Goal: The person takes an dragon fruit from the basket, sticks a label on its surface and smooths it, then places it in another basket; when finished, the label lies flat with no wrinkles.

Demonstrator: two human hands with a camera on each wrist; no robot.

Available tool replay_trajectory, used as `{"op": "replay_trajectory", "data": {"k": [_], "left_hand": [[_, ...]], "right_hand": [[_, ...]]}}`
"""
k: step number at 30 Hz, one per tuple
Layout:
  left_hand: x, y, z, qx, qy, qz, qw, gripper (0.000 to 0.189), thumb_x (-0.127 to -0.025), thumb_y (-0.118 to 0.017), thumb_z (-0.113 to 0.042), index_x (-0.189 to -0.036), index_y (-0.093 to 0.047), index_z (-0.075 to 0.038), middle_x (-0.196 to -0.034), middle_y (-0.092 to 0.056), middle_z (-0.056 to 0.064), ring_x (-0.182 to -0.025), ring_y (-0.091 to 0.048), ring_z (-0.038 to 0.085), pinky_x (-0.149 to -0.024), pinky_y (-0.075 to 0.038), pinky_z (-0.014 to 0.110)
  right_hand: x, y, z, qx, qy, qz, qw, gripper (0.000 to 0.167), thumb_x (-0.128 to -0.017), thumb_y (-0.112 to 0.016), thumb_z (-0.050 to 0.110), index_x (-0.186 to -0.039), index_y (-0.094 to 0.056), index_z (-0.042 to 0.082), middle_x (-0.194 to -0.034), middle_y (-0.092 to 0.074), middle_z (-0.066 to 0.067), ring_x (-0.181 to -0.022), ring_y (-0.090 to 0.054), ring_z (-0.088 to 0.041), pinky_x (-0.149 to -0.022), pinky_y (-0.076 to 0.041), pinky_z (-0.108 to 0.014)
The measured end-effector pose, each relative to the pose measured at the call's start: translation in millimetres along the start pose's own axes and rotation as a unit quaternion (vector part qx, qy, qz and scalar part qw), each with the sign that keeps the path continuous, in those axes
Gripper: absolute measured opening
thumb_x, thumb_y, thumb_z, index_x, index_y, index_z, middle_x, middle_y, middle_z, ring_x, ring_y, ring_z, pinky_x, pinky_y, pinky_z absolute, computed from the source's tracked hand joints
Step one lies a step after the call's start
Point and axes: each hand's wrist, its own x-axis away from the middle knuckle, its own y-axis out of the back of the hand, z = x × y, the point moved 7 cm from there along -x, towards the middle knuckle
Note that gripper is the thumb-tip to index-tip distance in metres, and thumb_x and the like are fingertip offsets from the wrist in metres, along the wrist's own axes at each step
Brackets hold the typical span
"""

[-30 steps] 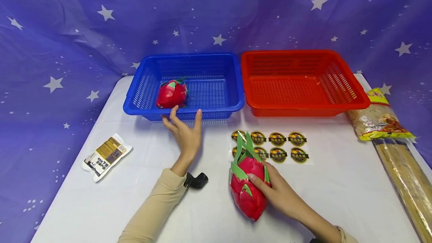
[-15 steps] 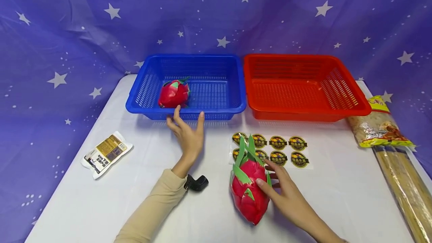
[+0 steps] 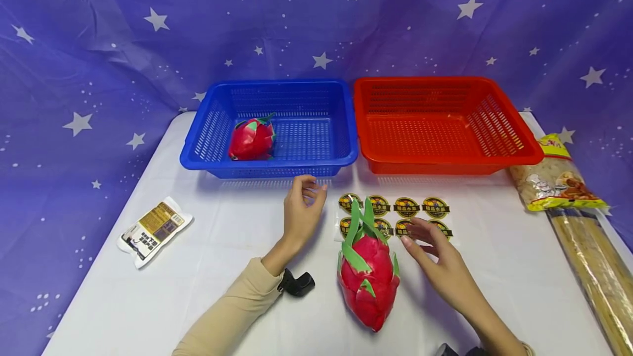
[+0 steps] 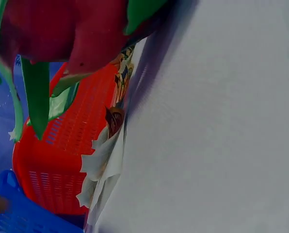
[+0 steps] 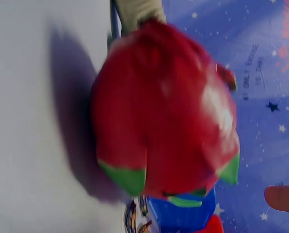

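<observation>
A red toy dragon fruit (image 3: pixel 368 284) with green leaves lies on the white table, its leaf tips overlapping a sheet of round stickers (image 3: pixel 407 205). To its right, my right hand (image 3: pixel 440 260) hovers apart from it with fingers spread, fingertips over the sheet's lower row. My left hand (image 3: pixel 300 213) holds nothing, its fingers loosely bent between the blue basket (image 3: pixel 269 163) and the sheet. In the right wrist view the dragon fruit (image 5: pixel 164 111) fills the middle, with one fingertip (image 5: pixel 282 198) at the right edge. Another red dragon fruit (image 3: pixel 251 139) sits inside the blue basket.
A red basket (image 3: pixel 445 163) stands right beside the blue one. At the left lies a white and brown packet (image 3: pixel 155 231). A yellow-topped food bag (image 3: pixel 554 177) and a long clear-wrapped pack (image 3: pixel 590 268) line the right edge. A starry purple cloth (image 3: pixel 277 21) hangs behind.
My right hand has let go of the dragon fruit and moved right, over the sticker sheet. My left hand has left the blue basket's front rim and shifted right and nearer.
</observation>
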Motion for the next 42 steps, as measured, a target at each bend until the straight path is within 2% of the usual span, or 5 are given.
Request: {"op": "replay_trajectory", "data": {"k": [6,10,17,28,42], "left_hand": [[10.6,-19.3,17.4,0.000,0.141,0.119,0.9829,0.048,-0.079,-0.067,-0.017,-0.119,-0.044,-0.002,-0.103,-0.059,0.016,-0.073,-0.064,0.021,-0.059,-0.051,0.025],[17.0,-25.1,21.0,0.003,0.187,0.161,0.9692,0.055,-0.076,-0.070,-0.015,-0.121,-0.042,-0.003,-0.107,-0.056,0.018,-0.075,-0.065,0.021,-0.059,-0.052,0.025],[17.1,-23.2,19.7,0.010,0.222,0.163,0.9613,0.053,-0.074,-0.072,-0.015,-0.119,-0.044,-0.006,-0.107,-0.057,0.017,-0.085,-0.065,0.025,-0.069,-0.052,0.030],[16.4,-29.5,19.8,0.014,0.254,0.178,0.9506,0.053,-0.074,-0.072,-0.017,-0.118,-0.045,-0.008,-0.108,-0.059,0.014,-0.093,-0.063,0.026,-0.077,-0.051,0.032],[20.6,-30.8,20.6,0.062,0.263,0.184,0.9452,0.051,-0.074,-0.070,-0.010,-0.119,-0.045,-0.003,-0.107,-0.062,0.019,-0.092,-0.064,0.025,-0.069,-0.052,0.027]], "right_hand": [[-15.7,-1,-12,-0.034,-0.026,0.021,0.9989,0.052,-0.092,-0.051,0.031,-0.136,-0.036,0.007,-0.129,-0.052,-0.015,-0.119,-0.051,-0.026,-0.093,-0.041,-0.035],[-26.0,-8,-19,-0.066,-0.056,0.043,0.9954,0.055,-0.093,-0.049,0.034,-0.136,-0.035,0.004,-0.129,-0.052,-0.017,-0.118,-0.052,-0.026,-0.093,-0.043,-0.028],[-55.5,-16,-21,-0.121,-0.076,0.070,0.9872,0.060,-0.094,-0.042,0.043,-0.138,-0.032,0.002,-0.133,-0.046,-0.019,-0.119,-0.049,-0.030,-0.095,-0.043,-0.035],[-114.0,-43,-22,-0.224,-0.121,0.157,0.9541,0.076,-0.092,-0.038,0.052,-0.140,-0.019,-0.004,-0.137,-0.038,-0.028,-0.123,-0.044,-0.038,-0.100,-0.038,-0.047],[-123.7,-65,-25,-0.214,-0.147,0.200,0.9448,0.070,-0.094,-0.038,0.047,-0.136,-0.028,-0.008,-0.130,-0.047,-0.027,-0.105,-0.059,-0.024,-0.091,-0.047,-0.038]]}}
